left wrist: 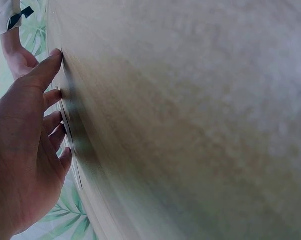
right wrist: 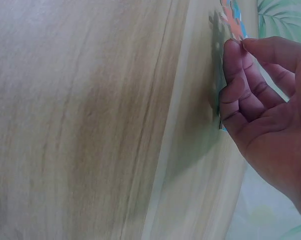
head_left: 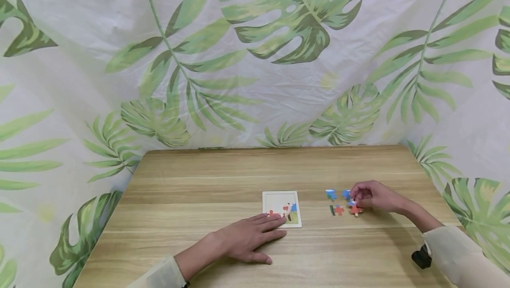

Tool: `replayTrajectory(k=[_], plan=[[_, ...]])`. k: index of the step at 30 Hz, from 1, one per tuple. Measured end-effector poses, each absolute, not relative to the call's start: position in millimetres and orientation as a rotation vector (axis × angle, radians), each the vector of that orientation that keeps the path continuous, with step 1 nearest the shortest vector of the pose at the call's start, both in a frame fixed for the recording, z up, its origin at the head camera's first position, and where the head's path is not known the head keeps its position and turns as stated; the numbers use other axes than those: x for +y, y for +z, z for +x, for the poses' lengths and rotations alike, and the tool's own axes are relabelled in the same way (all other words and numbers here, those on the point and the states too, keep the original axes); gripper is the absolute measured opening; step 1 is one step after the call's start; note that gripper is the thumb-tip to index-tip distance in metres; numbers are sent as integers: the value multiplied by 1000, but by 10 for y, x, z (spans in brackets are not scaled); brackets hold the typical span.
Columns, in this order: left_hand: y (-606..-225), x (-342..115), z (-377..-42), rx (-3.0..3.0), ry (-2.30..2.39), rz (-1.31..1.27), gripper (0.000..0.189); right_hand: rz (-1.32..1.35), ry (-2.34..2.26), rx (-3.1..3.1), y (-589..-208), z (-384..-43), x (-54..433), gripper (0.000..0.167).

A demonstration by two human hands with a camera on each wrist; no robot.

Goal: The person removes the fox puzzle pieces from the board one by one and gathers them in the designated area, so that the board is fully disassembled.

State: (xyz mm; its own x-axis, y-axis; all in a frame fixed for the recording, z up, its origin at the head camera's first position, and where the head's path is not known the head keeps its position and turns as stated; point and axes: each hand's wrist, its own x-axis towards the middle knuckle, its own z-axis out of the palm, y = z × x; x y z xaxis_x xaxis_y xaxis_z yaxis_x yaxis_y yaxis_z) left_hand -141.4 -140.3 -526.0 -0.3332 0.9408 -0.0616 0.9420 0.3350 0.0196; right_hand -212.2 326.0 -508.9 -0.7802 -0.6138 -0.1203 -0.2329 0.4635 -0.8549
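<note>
A white-framed jigsaw board (head_left: 282, 193) lies on the table, with a picture filling its lower part. My left hand (head_left: 249, 238) is spread flat, its fingertips resting on the board's lower left and hiding some of the picture. To the right, my right hand (head_left: 374, 196) pinches a red, white and blue jigsaw piece (head_left: 355, 210) between thumb and index finger. In the right wrist view this piece (right wrist: 233, 21) appears tilted above the tabletop. A blue piece (head_left: 345, 194) lies beside the fingertips, and a blue-and-green piece (head_left: 330, 194) and a red piece (head_left: 338, 210) sit to its left.
The wood-grain table (head_left: 191, 182) carries everything. Behind it hangs a leaf-patterned cloth (head_left: 239, 80), which also comes down along both sides. A black object (head_left: 421, 257) is at the right sleeve.
</note>
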Motion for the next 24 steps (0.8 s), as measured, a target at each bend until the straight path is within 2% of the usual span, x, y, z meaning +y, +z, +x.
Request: replayTrajectory(k=[11, 24], plan=[[-5265, -1404, -1417, 2517, -44, 1786, 75, -783, -1243, 2322, -5122, -2105, 3298, 15], [-5281, -1393, -1421, 2524, -46, 1796, 75, -727, -1163, 2397, -5099, -2078, 3260, 18]])
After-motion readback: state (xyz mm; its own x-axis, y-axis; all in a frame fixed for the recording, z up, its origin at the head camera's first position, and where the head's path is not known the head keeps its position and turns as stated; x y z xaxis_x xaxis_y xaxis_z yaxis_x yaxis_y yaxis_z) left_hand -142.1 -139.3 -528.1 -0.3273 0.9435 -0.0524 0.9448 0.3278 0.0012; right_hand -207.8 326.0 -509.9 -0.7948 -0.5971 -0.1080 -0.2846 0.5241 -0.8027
